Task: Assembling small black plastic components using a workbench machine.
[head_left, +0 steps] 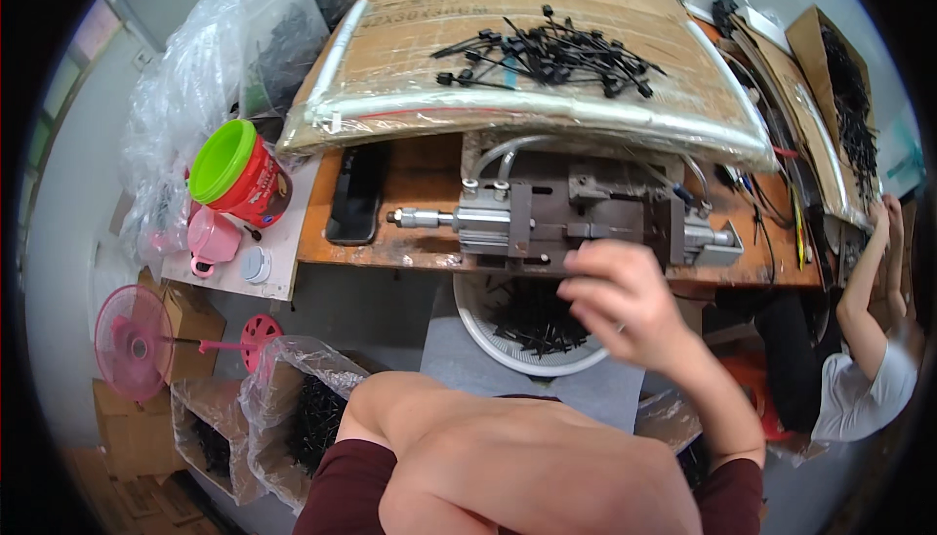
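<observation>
My right hand hovers over the front edge of a metal clamping fixture with air cylinders, its fingers loosely bent and apart. Nothing shows between those fingers, though they are slightly blurred. My left arm fills the lower middle, very close and blurred; the fingers of the left hand are hidden. Beneath the bench edge, below the fixture, is a white basket of black slender parts. A pile of black cable-like pieces with small heads lies on a cardboard-covered platform behind the fixture.
A black phone lies left of the fixture. Further left are a red-and-green bucket, a pink cup and a pink fan. Plastic-lined boxes of black parts stand lower left. Another person works at the right.
</observation>
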